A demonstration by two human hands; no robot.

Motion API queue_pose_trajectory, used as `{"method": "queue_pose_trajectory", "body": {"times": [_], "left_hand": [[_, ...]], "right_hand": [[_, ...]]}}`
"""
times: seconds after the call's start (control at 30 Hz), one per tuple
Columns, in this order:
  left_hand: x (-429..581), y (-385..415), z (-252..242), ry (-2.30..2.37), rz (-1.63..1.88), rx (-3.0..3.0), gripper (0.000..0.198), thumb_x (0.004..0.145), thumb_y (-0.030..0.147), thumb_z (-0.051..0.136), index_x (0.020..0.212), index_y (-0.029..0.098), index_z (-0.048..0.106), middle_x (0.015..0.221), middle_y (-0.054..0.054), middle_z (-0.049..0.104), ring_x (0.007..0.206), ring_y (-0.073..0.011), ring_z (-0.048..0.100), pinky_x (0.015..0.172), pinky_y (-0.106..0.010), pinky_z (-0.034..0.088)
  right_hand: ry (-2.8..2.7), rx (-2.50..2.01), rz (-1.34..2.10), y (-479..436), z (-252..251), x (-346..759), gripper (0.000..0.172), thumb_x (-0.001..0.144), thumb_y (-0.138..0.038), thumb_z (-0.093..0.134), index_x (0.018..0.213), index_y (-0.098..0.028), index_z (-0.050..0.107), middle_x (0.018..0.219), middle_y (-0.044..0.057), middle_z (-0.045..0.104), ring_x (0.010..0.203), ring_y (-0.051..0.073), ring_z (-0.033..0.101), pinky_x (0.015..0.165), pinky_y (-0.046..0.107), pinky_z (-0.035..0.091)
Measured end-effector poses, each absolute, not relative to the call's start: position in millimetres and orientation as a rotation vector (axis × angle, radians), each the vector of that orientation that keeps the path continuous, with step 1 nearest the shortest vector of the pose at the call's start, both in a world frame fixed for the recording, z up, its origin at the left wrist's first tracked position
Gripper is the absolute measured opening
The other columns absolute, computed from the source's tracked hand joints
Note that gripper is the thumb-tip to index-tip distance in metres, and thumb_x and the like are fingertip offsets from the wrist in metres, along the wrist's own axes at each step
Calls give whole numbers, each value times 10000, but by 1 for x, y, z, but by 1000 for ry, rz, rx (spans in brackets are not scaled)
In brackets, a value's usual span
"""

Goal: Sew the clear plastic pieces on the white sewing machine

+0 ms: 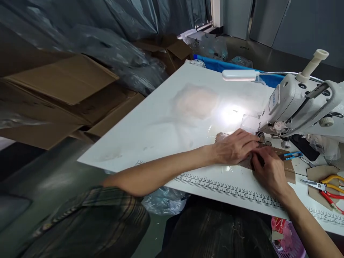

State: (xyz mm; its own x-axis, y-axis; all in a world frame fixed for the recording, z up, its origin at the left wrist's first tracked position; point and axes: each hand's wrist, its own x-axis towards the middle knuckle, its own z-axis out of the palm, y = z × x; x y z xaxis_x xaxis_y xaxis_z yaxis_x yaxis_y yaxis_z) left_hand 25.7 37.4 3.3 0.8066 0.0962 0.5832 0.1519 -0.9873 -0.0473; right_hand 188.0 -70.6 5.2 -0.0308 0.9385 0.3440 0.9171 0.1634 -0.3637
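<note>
A white sewing machine [285, 104] stands at the right of the table, its presser foot and needle area lit by a lamp. My left hand [238, 146] lies over a piece of thin brown material [222, 136], fingers together and their tips at the presser foot. Just in front of the foot, my right hand [270, 170] is closed, thumb and fingers bent onto the near edge of the same material. Most of the piece is hidden beneath both hands. Blue thread snips [292, 155] lie right of my right hand.
Yellow-handled scissors [322, 184] and a red-handled tool [330, 201] lie at the right. A printed ruler [228, 190] runs along the near edge of the white table [161, 125]. Cardboard boxes [64, 79] stand at the left, and a pink basket [291, 242] sits below.
</note>
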Motion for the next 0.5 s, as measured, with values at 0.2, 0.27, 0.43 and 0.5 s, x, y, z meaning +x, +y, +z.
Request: {"method": "queue_pose_trajectory", "body": {"times": [0.2, 0.27, 0.43, 0.5], "left_hand": [[26, 41, -6, -223, -770, -3081, 202, 990, 174, 466, 999, 143, 665, 980, -76, 716, 853, -170, 644, 777, -337, 505], [23, 46, -6, -199, -756, -3135, 198, 995, 211, 497, 970, 174, 690, 1025, -66, 717, 891, -160, 651, 826, -350, 509], [18, 48, -4, -128, -869, -3069, 231, 1017, 211, 478, 952, 178, 697, 1042, -48, 724, 927, -124, 660, 983, -378, 459], [18, 45, -3, -133, -895, -3001, 254, 1020, 196, 467, 902, 175, 691, 1010, -38, 724, 885, -112, 653, 985, -368, 448]], "right_hand": [[-1987, -1592, 427, -68, 21, 204, 256, 882, -269, 475, 962, -186, 703, 909, 95, 720, 812, 214, 665, 736, 338, 535], [-1898, -1645, 617, -63, 30, 218, 288, 892, -339, 485, 989, -187, 709, 835, 63, 730, 721, 188, 662, 666, 305, 531], [-1870, -1795, 648, -50, 35, 239, 351, 903, -382, 475, 1015, -173, 733, 674, 30, 689, 578, 173, 600, 568, 293, 486], [-1949, -1709, 558, -48, 27, 237, 335, 910, -335, 468, 1055, -200, 738, 839, 56, 731, 714, 192, 655, 668, 315, 524]]}}
